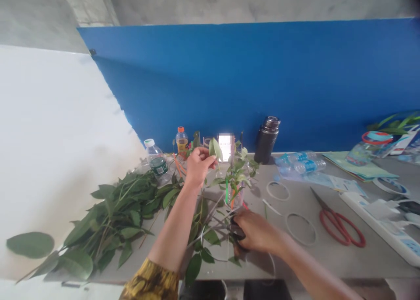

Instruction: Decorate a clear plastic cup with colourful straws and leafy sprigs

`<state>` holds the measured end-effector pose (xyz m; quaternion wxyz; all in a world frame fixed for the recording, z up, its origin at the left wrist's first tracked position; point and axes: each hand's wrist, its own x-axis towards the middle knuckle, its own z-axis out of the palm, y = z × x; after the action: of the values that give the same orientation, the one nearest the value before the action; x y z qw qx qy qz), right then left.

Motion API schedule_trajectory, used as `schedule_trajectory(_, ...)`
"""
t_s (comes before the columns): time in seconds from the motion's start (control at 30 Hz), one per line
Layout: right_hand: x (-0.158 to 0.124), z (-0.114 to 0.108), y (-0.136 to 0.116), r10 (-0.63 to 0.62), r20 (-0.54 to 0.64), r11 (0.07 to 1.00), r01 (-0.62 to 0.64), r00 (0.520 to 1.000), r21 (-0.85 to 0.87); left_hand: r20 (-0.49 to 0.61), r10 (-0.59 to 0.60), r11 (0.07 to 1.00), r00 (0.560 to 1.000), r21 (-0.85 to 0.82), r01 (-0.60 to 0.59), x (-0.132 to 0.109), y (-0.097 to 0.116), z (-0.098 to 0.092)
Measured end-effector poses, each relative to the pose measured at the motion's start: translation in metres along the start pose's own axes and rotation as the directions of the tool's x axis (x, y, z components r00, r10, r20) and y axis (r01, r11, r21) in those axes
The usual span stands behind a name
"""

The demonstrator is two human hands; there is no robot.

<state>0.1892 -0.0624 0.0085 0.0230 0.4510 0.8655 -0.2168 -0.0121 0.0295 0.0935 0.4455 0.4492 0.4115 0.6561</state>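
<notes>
Leafy sprig (214,148) pinched by one leaf between the pressed-together fingertips of the left hand (198,166), raised over a gray table (295,265), just left of a clear cup (235,196) crowded with leafy stems and orange and green strips. Black-handled scissors (236,231) gripped in the right hand (257,232), fingers curled over the handles, exact finger placement hidden, blades pointing left, low over loose stems.

Along the far edge of the table, against a blue board (229,72): a water bottle (158,162), an orange-capped drink bottle (181,143) and a dark thermos (266,139). At left, a heap of leafy branches (114,212) spreading over the table's edge onto a white panel (59,138). At right, two thin plastic rings (300,229), red-handled scissors (337,225) and a power strip (377,225). Near table edge just below both forearms, with gray tabletop between the right hand and the rings.
</notes>
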Motion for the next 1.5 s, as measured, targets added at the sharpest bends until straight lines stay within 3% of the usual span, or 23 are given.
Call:
schedule_trajectory(0.2, 0.003, -0.01, -0.007, 0.032, 0.062, 0.988, -0.022, 0.998, -0.153, 0.144, -0.024, 0.996, 0.989, 0.091, 0.011, 0.008, 0.002, 0.0)
schedule_trajectory(0.43, 0.019, -0.018, -0.022, 0.095, 0.143, 0.967, -0.058, 0.985, -0.246, 0.193, -0.052, 0.984, 0.98, 0.175, 0.017, 0.012, -0.006, -0.004)
schedule_trajectory(0.63, 0.019, -0.019, -0.023, 0.094, 0.173, 0.967, -0.048, 0.98, -0.251, 0.274, -0.092, 0.992, 0.957, 0.113, 0.063, 0.014, -0.006, -0.001)
schedule_trajectory(0.83, 0.014, -0.023, -0.025, 0.059, 0.149, 0.969, -0.021, 0.987, -0.246, 0.202, -0.104, 0.994, 0.974, 0.042, 0.098, 0.002, -0.025, -0.002)
schedule_trajectory(1.03, 0.018, -0.012, -0.021, 0.045, 0.146, 0.972, -0.01, 0.988, -0.233, 0.163, -0.079, 0.985, 0.983, -0.141, 0.103, -0.005, -0.03, -0.003)
schedule_trajectory(1.33, 0.023, 0.006, -0.006, 0.002, 0.134, 0.983, 0.023, 0.991, -0.181, 0.292, -0.033, 0.991, 0.956, -0.116, 0.069, -0.01, -0.027, -0.004)
schedule_trajectory(1.5, 0.022, 0.007, -0.003, -0.023, 0.097, 0.993, 0.033, 0.995, -0.112, 0.332, -0.025, 0.978, 0.943, -0.188, 0.092, -0.007, -0.028, -0.007)
